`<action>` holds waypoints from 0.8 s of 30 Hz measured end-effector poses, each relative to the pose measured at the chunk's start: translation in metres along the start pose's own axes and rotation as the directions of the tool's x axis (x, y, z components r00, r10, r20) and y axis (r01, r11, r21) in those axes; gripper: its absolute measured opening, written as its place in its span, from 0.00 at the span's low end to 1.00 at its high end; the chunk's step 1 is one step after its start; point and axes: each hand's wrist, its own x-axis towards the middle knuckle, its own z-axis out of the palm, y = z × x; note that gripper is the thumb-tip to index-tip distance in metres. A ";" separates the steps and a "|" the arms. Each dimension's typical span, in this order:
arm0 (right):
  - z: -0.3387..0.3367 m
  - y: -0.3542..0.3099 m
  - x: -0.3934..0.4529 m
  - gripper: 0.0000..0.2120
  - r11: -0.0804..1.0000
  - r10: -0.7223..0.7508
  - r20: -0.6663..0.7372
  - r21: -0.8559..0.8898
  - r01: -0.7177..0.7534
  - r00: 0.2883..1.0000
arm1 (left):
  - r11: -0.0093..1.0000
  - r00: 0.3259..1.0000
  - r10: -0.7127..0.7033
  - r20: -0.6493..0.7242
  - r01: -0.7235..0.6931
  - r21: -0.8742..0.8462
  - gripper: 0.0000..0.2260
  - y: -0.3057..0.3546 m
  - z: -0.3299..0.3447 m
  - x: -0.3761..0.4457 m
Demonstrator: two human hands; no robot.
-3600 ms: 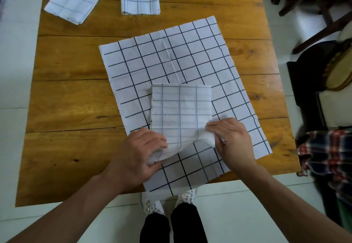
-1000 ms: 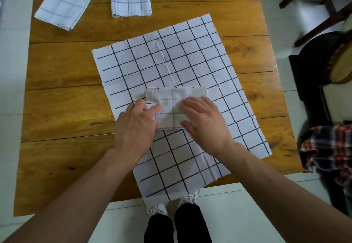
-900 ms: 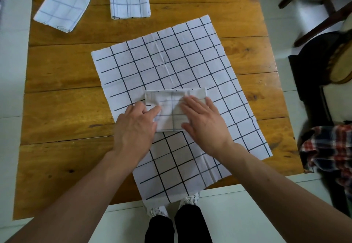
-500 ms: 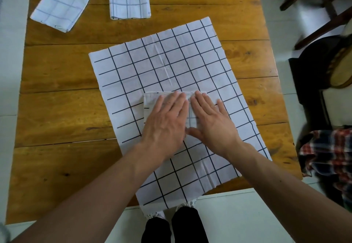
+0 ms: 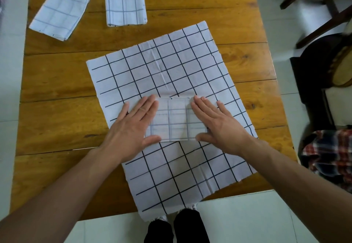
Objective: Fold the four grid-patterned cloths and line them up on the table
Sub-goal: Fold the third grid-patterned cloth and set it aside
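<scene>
Two flat hands (image 5: pixel 176 126) atop folded cloth (image 5: pixel 174 121), seemingly pressing, over spread cloth (image 5: pixel 162 67).

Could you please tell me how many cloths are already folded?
3: one at the table's far-left corner, one beside it, one under both hands atop the spread cloth.

Dark wooden chair (image 5: pixel 327 8) on white tiled floor (image 5: pixel 247 220), plaid cloth (image 5: pixel 329 153) at right

Soft, even daylight, faint shadows, mild sheen on the wooden table (image 5: pixel 57 83), wide-angle bending and blur at edges.
</scene>
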 end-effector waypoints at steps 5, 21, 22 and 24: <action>-0.014 0.015 0.001 0.44 0.996 -0.068 0.094 -0.048 0.073 0.993 | 0.997 0.997 0.065 0.048 -0.063 -0.046 0.46 -0.019 -0.007 0.002; -0.001 -0.021 -0.017 0.30 0.996 0.072 -0.303 0.062 -0.056 0.950 | 0.992 0.985 0.125 -0.121 -0.121 0.043 0.29 0.025 -0.009 -0.006; -0.001 -0.021 -0.016 0.33 0.995 0.090 -0.285 0.064 -0.075 0.954 | 0.993 0.985 0.120 -0.127 -0.116 0.032 0.28 0.026 -0.010 -0.006; -0.003 -0.020 -0.014 0.37 0.992 0.125 -0.229 0.058 -0.115 0.965 | 0.993 0.985 0.117 -0.129 -0.115 0.025 0.28 0.027 -0.011 -0.005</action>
